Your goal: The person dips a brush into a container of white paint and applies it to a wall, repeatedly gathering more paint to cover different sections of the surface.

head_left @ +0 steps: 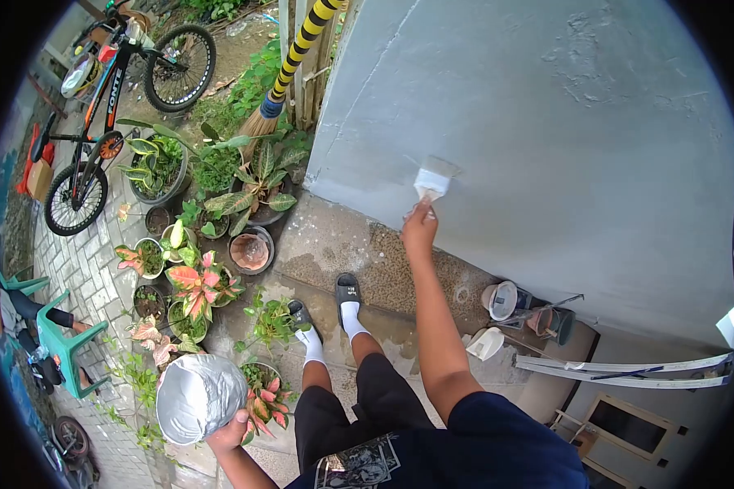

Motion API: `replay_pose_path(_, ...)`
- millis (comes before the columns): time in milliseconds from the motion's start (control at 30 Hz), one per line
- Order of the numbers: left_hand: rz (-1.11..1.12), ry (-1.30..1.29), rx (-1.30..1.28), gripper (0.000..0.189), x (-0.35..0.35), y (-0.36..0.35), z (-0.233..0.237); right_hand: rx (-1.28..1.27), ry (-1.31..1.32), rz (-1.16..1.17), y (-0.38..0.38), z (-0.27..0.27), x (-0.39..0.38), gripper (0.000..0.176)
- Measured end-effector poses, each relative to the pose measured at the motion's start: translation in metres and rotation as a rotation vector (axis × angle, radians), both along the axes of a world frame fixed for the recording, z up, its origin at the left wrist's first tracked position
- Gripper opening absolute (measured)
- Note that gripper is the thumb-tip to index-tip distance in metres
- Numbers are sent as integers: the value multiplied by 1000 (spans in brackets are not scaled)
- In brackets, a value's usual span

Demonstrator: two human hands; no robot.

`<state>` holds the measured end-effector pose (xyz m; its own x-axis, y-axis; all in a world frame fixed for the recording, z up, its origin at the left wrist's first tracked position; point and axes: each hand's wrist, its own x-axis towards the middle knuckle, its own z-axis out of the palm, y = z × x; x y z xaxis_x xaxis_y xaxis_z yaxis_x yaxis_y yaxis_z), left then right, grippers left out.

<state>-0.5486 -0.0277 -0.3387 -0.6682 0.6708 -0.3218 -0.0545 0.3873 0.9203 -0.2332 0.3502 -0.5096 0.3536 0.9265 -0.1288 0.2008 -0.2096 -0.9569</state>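
My right hand (420,222) is closed around the handle of a paintbrush (435,180), whose white bristles touch the grey wall (530,138). A small whitish patch shows on the wall around the bristle tips. Down at the lower left, my left hand (230,432) grips the edge of a silvery, crumpled-looking paint container (212,391). White paint coats the inside of that container, which is tilted towards the left. Some fingers of my left hand are hidden behind it.
Potted plants (196,289) crowd the ground left of my feet. A striped-handled broom (302,49) leans beside the wall's left edge. Buckets and pots (538,314) stand at the wall's foot on the right. A bicycle (110,106), a green chair (65,338) and a seated person are farther left.
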Motion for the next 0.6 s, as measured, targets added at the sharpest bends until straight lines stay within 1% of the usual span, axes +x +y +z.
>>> replay_pose_path(67, 87, 39, 43, 109, 3, -1, 2, -570, 0, 15, -9, -38, -2, 54)
replay_pose_path(100, 67, 68, 26, 110, 2, -3, 3, -569, 10, 18, -10, -72, 3, 54)
replay_pose_path(133, 67, 81, 29, 110, 0, -1, 4, -729, 54, -67, -9, -114, 8, 55)
replay_pose_path(167, 30, 85, 53, 111, -2, 2, 6, -891, 98, -151, -8, -143, 8, 56)
replay_pose_path(200, -5, 90, 75, 112, -3, 4, 7, -894, 109, -142, -2, -159, 6, 56)
replay_pose_path(233, -7, 100, 68, 112, -3, 6, 7, -892, 165, -52, 3, -169, 6, 53)
replay_pose_path(267, 45, 94, 67, 112, -2, 6, 8, -893, 217, 30, 4, -177, 8, 50)
replay_pose_path(300, 100, 82, 66, 113, 2, 4, 8, -817, 336, 14, 10, -122, -5, 43)
replay_pose_path(333, 160, 66, 71, 114, 5, 2, 7, -823, 328, 12, 14, -92, -10, 43)
replay_pose_path(400, 186, 36, 80, 114, 4, -2, 2, -646, 523, -40, 26, -42, -18, 34)
replay_pose_path(433, 138, 40, 89, 114, 2, -1, 3, -640, 517, -35, 21, -8, -21, 34)
replay_pose_path(500, 57, 60, 86, 112, -6, -7, 0, -448, 612, 68, -1, 67, -24, 29)
replay_pose_path(567, 38, 90, 61, 109, -8, -10, 9, -352, 612, 84, -10, 141, -31, 26)
replay_pose_path(600, 20, 123, 48, 107, -11, -9, 13, -265, 619, 111, -16, 166, -29, 26)
